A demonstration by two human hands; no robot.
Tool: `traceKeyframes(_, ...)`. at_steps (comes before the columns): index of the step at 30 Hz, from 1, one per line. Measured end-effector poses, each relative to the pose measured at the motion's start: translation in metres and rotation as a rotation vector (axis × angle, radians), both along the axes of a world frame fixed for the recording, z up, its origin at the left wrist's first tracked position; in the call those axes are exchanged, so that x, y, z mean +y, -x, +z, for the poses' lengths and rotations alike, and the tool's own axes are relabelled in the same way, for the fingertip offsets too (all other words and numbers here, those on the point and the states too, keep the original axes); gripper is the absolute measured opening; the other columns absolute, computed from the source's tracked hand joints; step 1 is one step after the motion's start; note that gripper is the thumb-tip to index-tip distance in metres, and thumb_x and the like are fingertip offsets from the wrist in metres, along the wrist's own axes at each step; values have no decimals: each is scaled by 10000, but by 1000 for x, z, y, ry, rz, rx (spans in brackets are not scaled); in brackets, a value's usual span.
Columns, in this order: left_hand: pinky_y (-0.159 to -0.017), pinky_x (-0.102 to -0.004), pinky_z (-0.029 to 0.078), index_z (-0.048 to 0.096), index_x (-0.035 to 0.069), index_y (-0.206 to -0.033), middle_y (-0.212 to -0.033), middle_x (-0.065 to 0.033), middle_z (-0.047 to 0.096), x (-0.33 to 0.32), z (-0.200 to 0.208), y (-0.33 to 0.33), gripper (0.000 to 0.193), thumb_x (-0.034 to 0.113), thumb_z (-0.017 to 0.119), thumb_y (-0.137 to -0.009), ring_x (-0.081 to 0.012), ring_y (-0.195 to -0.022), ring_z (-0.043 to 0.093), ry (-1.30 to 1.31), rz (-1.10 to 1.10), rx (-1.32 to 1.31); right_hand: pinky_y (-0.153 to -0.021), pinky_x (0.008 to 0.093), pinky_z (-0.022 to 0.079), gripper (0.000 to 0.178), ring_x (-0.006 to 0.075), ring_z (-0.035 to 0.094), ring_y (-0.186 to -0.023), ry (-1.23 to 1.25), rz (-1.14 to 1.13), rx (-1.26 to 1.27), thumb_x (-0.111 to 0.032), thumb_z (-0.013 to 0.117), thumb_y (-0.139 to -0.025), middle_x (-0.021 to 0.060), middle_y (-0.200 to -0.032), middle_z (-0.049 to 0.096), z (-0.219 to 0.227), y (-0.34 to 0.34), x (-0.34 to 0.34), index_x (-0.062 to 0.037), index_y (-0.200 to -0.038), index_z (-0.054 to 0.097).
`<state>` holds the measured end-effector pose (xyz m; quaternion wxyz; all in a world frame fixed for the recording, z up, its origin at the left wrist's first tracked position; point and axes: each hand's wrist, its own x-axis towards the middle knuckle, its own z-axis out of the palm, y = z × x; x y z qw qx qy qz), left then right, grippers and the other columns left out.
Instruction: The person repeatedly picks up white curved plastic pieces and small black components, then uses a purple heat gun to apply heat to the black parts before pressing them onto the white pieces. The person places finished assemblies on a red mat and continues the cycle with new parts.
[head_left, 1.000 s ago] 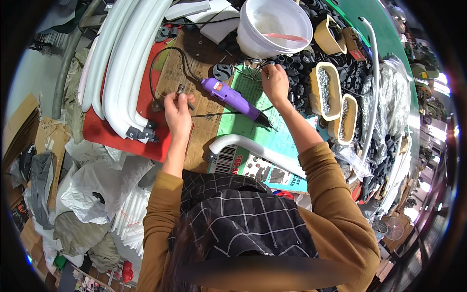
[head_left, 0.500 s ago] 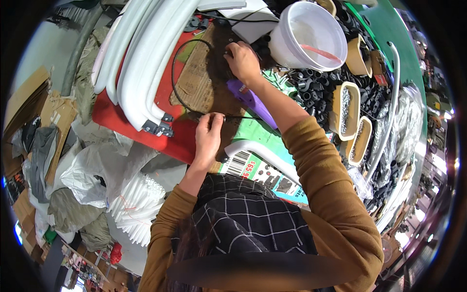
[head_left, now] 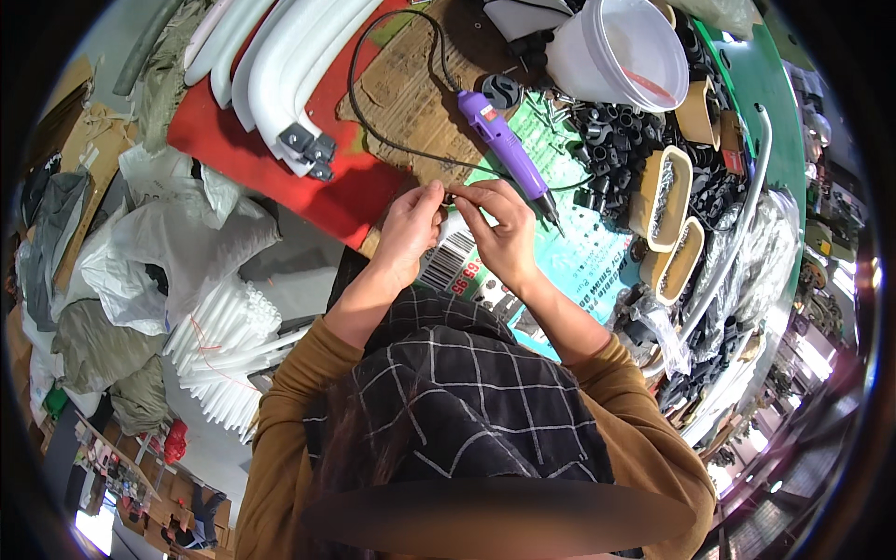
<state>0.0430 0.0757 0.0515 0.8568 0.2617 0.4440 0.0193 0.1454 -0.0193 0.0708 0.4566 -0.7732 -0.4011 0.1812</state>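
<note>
My left hand (head_left: 415, 233) and my right hand (head_left: 504, 229) meet above the near edge of the bench, fingertips closed. Between them is a small dark piece (head_left: 449, 199), mostly covered by the fingers; its kind does not show. Just beyond my right hand lies a purple electric screwdriver (head_left: 504, 145), its dark tip pointing toward me and to the right. Its black cord (head_left: 352, 89) loops over a worn brown cardboard sheet (head_left: 401, 79). A printed green and blue sheet (head_left: 583, 271) lies beneath the screwdriver and my right forearm.
Bent white tubes (head_left: 271, 75) with black end fittings rest on a red surface (head_left: 215, 140) at left. A white bucket (head_left: 583, 56), loose black plastic fittings (head_left: 611, 140) and tan containers (head_left: 644, 210) of screws stand to the right. Plastic bags (head_left: 187, 261) and white tubes (head_left: 219, 350) are lower left.
My right hand has come back toward me from the far side of the cardboard and joined my left hand at the small dark piece. The curved white tube in front of me no longer shows.
</note>
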Motion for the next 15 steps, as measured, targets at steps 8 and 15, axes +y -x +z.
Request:
traceKeyframes(8, -433, -169, 257, 526, 103, -841, -660, 67, 419, -24, 15, 17, 272, 353, 511, -948, 3, -511, 321, 50, 59, -65, -680, 342, 490, 202, 274, 600, -776, -51, 103, -202, 0, 697, -721, 116, -878, 637, 15, 14, -18, -18, -921, 685)
traceKeyframes(15, -449, -168, 262, 534, 99, -844, -666, 71, 405, -29, 25, 26, 278, 360, 526, -939, 0, -529, 320, 11, 72, -88, -770, 279, 469, 87, 161, 585, -851, -138, -80, 862, -27, 656, -819, 49, -905, 613, 8, 24, -19, -3, -903, 650)
